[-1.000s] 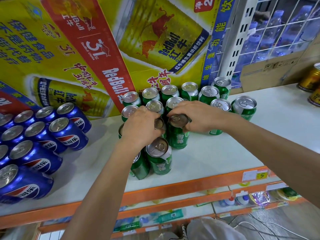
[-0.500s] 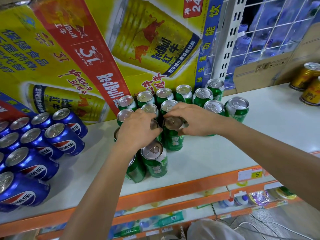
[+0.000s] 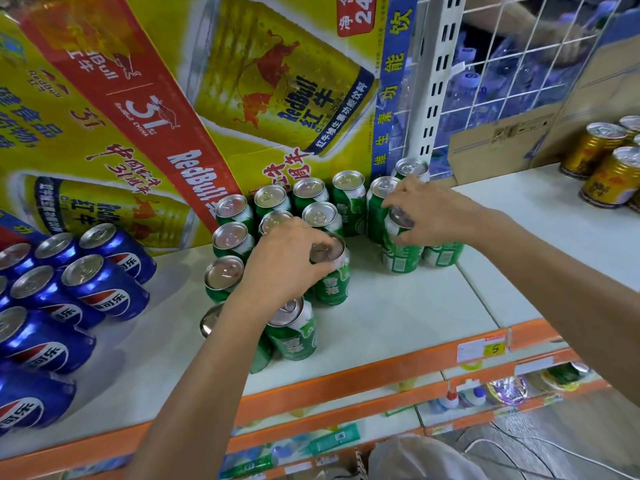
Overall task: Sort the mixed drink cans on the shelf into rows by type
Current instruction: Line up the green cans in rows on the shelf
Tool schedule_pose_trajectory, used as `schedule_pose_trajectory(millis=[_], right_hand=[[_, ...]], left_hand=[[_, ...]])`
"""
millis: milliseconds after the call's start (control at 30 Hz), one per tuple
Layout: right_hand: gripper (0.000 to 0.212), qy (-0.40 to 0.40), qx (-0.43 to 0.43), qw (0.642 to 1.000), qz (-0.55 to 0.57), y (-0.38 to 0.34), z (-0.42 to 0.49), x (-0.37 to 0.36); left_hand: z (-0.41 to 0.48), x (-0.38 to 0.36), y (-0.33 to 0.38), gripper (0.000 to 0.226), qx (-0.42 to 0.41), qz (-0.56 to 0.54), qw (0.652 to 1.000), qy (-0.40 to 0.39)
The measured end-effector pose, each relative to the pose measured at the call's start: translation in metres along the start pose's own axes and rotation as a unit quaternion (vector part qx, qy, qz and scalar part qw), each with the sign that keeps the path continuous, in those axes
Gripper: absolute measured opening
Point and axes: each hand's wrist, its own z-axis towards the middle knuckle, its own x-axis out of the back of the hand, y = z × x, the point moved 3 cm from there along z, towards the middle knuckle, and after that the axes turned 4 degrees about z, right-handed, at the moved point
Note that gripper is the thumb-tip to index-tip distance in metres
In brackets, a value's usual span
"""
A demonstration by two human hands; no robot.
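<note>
The left grip curls round a green aluminium can by its rim; the right grip pinches a second green aluminium can.

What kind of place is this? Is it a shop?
Most likely a shop or small supermarket. The shelf has an orange edge with a price tag, many green cans and blue cans stand grouped on it, and a big Red Bull carton sits behind them.
</note>
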Motion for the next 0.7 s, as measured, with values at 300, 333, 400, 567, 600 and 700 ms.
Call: schedule_pose_trajectory(millis=[300, 333, 400, 567, 600, 700], right_hand=[[0.066, -0.013, 0.057, 0.998, -0.033, 0.001, -0.011, -0.005], [0.065, -0.015, 0.073, 0.997, -0.036, 0.0, -0.013, -0.004], [0.06, -0.025, 0.098, 0.994, -0.039, -0.004, -0.017, -0.002], [0.059, -0.093, 0.17, 0.981, -0.016, -0.023, -0.029, -0.002], [0.059, -0.107, 0.181, 0.978, -0.01, -0.029, -0.031, -0.003], [0.056, -0.114, 0.214, 0.97, 0.013, -0.048, -0.04, -0.005]], left_hand=[[0.002, -0.002, 0.001, 0.021, 0.026, -0.019, 0.999, 0.014], [0.001, -0.003, 0.001, 0.022, 0.023, -0.019, 0.999, 0.017], [-0.002, -0.004, -0.001, 0.024, 0.019, -0.01, 0.999, 0.025], [-0.014, -0.002, -0.006, 0.023, 0.035, -0.008, 0.998, 0.058], [-0.015, -0.002, -0.005, 0.022, 0.035, -0.003, 0.998, 0.06], [-0.013, -0.004, 0.0, 0.02, 0.043, 0.02, 0.997, 0.056]])
